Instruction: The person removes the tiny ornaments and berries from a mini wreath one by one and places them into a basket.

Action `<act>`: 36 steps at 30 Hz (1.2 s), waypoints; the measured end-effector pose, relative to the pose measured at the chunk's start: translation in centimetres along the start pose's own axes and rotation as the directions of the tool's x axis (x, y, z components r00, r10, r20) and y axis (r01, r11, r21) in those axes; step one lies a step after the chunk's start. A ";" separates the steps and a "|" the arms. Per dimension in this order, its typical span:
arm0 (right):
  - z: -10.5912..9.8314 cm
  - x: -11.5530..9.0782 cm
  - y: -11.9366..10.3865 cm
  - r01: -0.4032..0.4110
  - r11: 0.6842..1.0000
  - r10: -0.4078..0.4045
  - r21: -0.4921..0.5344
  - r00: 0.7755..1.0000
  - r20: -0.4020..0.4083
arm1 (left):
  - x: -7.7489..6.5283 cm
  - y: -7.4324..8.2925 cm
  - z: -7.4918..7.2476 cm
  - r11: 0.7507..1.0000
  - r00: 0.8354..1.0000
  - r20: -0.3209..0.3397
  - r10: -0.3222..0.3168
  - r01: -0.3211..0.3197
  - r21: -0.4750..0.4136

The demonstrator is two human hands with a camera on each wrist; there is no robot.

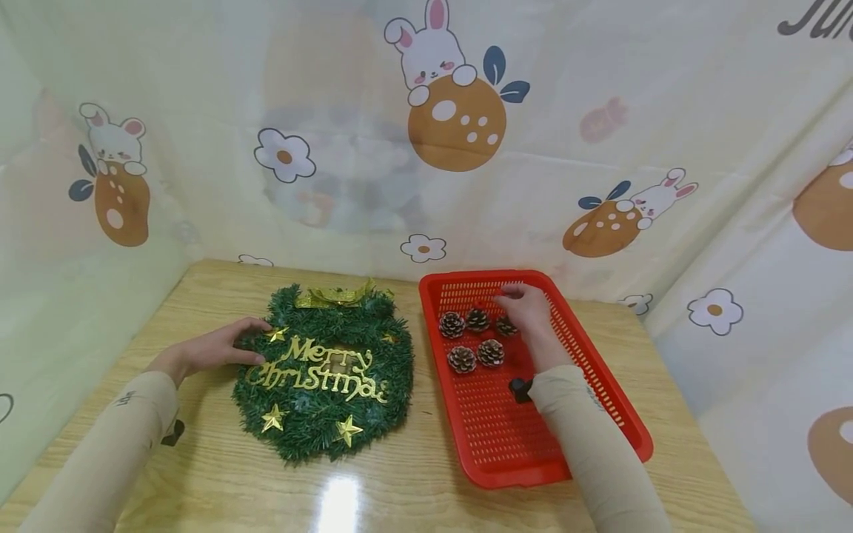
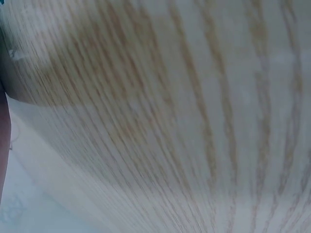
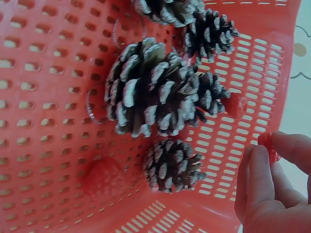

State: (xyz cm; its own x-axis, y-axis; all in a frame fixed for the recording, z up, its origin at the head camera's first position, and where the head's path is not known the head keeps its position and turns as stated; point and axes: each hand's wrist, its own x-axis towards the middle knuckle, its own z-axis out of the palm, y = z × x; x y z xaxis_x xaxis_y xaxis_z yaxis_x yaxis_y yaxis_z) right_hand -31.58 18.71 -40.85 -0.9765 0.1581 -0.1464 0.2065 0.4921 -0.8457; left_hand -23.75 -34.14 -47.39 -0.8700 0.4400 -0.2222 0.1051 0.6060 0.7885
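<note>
A green tinsel wreath (image 1: 313, 440) lies on the table, bearing gold stars and gold "Merry Christmas" lettering (image 1: 326, 370). My left hand (image 1: 220, 346) rests at the wreath's left edge, thumb and fingers spread apart. Only a sliver of that hand shows at the edge of the left wrist view. Over the far end of the red basket (image 1: 493, 466), my right hand (image 1: 529, 314) pinches a small bumpy red berry (image 3: 268, 145) between thumb and fingers. Below it, several frosted pine cones (image 3: 150, 92) lie in the basket, with another red berry (image 3: 103, 177) near them.
The wooden table (image 1: 400, 488) carries the wreath on the left and the basket on the right. A gold ribbon bow (image 1: 336, 296) sits at the wreath's top. A pale curtain (image 1: 353, 185) printed with rabbits hangs behind and along both sides.
</note>
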 end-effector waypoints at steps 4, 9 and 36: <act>0.2 0.4 0.7 0.001 0.999 -0.002 -0.036 1.000 -0.007 | 0.0 0.0 0.0 1.000 1.000 0.001 0.000 0.000 -0.003; 0.2 0.8 1.5 -0.056 0.998 0.055 -0.026 0.998 -0.017 | 0.1 0.3 -0.1 1.000 1.000 0.003 0.019 -0.019 0.001; -4.5 0.8 -0.3 -0.007 0.989 -0.005 -0.146 0.997 -0.078 | 0.1 -0.3 -2.1 0.997 0.966 -0.256 -0.036 0.019 -0.069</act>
